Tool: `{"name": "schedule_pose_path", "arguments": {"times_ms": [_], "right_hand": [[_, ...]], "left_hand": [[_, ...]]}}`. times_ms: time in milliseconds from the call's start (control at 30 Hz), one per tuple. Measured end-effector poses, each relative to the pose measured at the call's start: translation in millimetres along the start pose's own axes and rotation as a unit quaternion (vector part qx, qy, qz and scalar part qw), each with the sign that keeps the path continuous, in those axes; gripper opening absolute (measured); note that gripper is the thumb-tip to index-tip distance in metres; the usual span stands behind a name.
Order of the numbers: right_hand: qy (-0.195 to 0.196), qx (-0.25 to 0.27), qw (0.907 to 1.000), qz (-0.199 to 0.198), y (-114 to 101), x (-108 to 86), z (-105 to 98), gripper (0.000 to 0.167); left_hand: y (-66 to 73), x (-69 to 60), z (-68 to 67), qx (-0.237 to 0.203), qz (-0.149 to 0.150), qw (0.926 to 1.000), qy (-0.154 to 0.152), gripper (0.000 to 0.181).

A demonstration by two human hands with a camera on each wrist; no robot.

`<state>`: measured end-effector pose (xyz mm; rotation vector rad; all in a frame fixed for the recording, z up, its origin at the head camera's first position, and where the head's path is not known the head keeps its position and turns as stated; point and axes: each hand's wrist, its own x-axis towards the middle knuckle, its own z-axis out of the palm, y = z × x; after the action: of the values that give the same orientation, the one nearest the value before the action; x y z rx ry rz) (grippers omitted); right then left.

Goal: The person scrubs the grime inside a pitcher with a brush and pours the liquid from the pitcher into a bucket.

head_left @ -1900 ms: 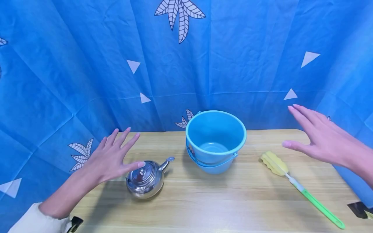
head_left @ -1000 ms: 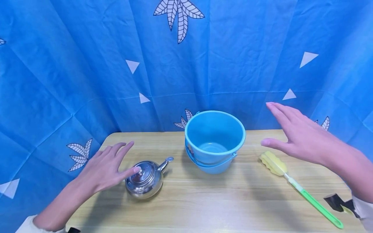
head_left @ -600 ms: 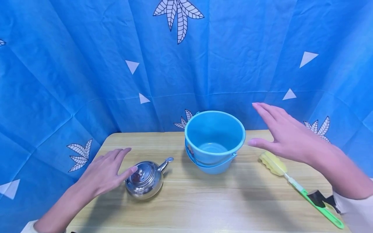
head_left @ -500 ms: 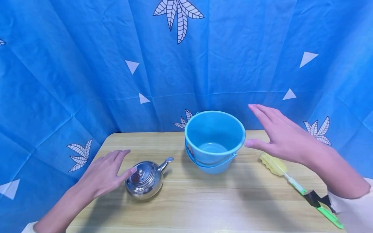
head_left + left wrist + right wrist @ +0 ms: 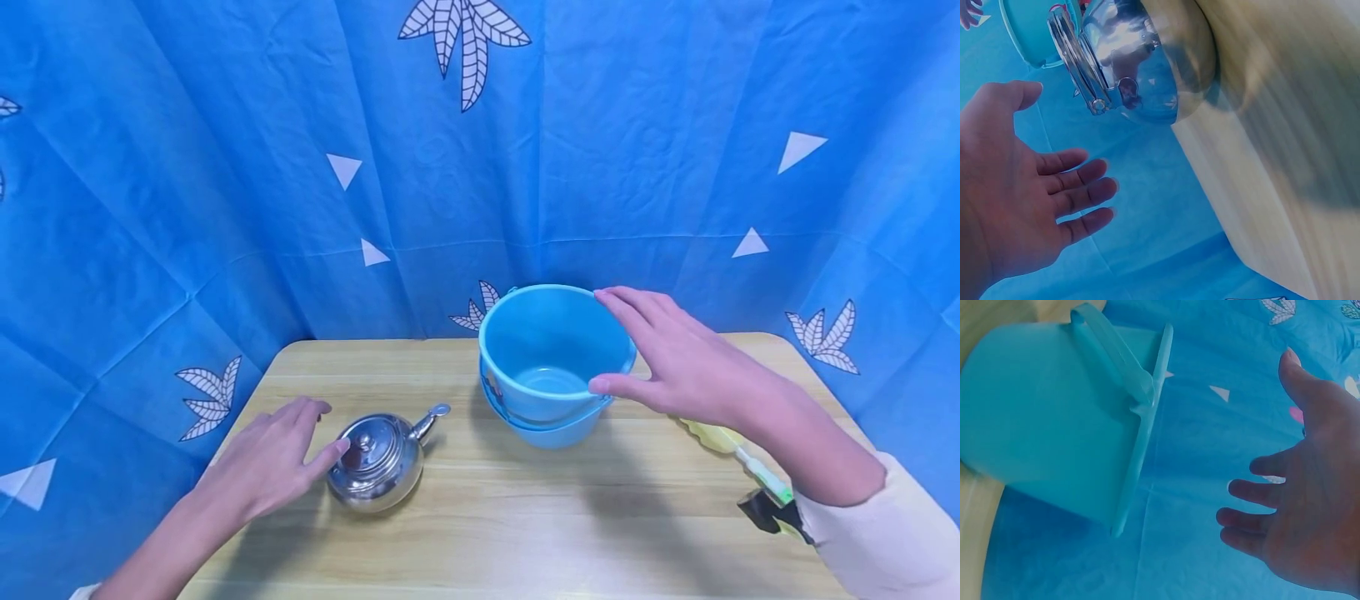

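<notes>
A shiny metal teapot [image 5: 378,471] with a lid and a spout stands on the left of the wooden table. Beside it my left hand [image 5: 262,462] hovers, fingers relaxed; the left wrist view shows a gap between this hand [image 5: 1016,181] and the teapot [image 5: 1138,62]. A light blue bucket [image 5: 525,392] stands upright at the middle back, its bail handle hanging down in front. My right hand [image 5: 678,358] is held at the bucket's right rim, thumb and fingers spread apart. In the right wrist view, the palm [image 5: 1316,506] is clear of the bucket [image 5: 1041,412], holding nothing.
A cleaning brush with a yellow sponge head [image 5: 712,437] lies on the right of the table [image 5: 480,533], partly hidden under my right forearm and a black wrist fitting [image 5: 768,512]. A blue curtain [image 5: 622,150] with leaf and triangle prints hangs behind and along both sides.
My right hand has moved left from above the brush to the bucket's rim. My left hand has sunk lower beside the teapot, its fingers less spread. Teapot, bucket and brush stay in place.
</notes>
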<state>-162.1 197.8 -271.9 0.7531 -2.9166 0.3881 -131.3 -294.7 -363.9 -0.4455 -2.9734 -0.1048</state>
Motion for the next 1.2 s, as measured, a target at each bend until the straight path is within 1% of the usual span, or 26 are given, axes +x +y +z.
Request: {"name": "schedule_pose_path", "arguments": {"times_ms": [100,367,633,833,1067,1200], "right_hand": [[0.000,0.007,1.0000,-0.006,-1.9,1.7,4.8,0.101],[-0.026,0.016,0.9994,-0.019,-12.9,9.3,13.2,0.106],[-0.017,0.021,0.9981,-0.056,-29.4,15.3,23.0,0.102],[-0.023,0.024,0.9970,-0.070,-43.8,18.2,28.1,0.102],[-0.028,0.019,0.9953,-0.091,-57.4,22.8,35.1,0.102],[-0.028,0.020,0.9939,-0.104,-64.7,25.3,39.5,0.101]], "left_hand": [[-0.3,-3.3,0.6,-0.001,-0.004,1.0000,0.001,0.061],[-3.4,-11.2,5.2,-0.015,-0.011,0.9998,0.002,0.050],[-2.6,-13.3,10.2,-0.016,-0.027,0.9994,-0.012,0.045],[-1.2,-15.2,13.4,-0.019,-0.034,0.9990,-0.021,0.042],[-0.3,-16.0,15.2,-0.034,-0.044,0.9976,-0.042,0.042],[0.2,-16.4,16.1,-0.034,-0.046,0.9973,-0.045,0.041]]}}
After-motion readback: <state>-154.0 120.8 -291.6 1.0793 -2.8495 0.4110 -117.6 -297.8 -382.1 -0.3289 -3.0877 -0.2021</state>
